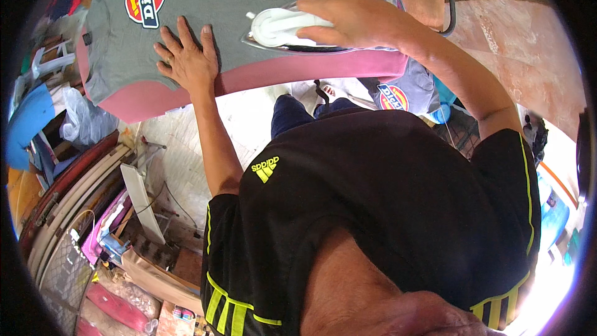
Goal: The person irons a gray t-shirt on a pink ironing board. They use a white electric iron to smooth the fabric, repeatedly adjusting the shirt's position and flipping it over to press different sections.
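Note:
A grey T-shirt [233, 0] with a red and yellow printed badge is spread over a pink-covered ironing board [273, 73]. My left hand [189, 56] lies on the shirt near its lower left part, fingers spread, palm down. Toward the board's right end, my right hand [342, 17] is wrapped round the handle of a white clothes iron [272, 28]. The iron rests on the grey cloth with its tip pointing left. My right fingers cover part of the handle.
Another grey garment [420, 90] with a similar badge hangs below the board's right end. At left are a clear plastic bag [87, 118], a blue sheet [30, 121] and stacked boards [74, 190]. A dark cable [449, 0] curves past the board's far right corner.

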Demonstrator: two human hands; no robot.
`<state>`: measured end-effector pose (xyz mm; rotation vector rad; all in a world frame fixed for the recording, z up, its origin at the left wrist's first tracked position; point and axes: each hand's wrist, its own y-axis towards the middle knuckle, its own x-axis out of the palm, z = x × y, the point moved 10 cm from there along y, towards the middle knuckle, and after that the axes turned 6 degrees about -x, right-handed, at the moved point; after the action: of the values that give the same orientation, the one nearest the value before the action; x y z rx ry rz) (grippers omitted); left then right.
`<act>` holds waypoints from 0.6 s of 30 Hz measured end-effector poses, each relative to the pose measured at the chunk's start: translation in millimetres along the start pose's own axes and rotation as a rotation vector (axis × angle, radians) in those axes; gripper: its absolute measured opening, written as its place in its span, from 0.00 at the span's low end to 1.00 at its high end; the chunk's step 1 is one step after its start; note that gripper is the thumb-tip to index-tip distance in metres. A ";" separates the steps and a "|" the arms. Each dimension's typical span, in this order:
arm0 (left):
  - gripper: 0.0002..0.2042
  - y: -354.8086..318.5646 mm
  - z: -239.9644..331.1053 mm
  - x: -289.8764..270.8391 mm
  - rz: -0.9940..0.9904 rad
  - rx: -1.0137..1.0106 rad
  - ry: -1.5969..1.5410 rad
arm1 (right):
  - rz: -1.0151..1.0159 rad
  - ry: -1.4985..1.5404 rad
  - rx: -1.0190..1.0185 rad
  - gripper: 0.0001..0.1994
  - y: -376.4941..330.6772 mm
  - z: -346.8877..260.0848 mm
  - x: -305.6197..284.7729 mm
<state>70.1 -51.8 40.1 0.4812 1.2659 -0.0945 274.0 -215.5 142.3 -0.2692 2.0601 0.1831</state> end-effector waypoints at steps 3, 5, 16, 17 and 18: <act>0.34 -2.5 -3.5 -0.3 -0.033 -0.021 0.000 | -0.158 0.086 0.141 0.18 5.2 2.9 10.2; 0.34 -3.1 -3.8 4.6 -0.066 -0.006 0.003 | -0.080 -0.027 0.111 0.16 -6.0 5.9 1.9; 0.13 25.4 235.0 -4.0 -0.099 0.827 -0.711 | 0.356 0.006 0.613 0.21 -177.0 108.8 -74.4; 0.11 16.3 265.7 -7.1 -0.107 0.918 -0.787 | 0.333 0.104 0.764 0.19 -194.6 124.5 -80.5; 0.11 12.2 288.8 -1.1 -0.126 0.989 -0.789 | 0.322 0.212 0.904 0.18 -204.9 138.5 -85.5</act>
<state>331.3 -155.9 107.0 1.0717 0.3890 -0.9513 485.3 -369.7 147.1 0.6205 2.1659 -0.6005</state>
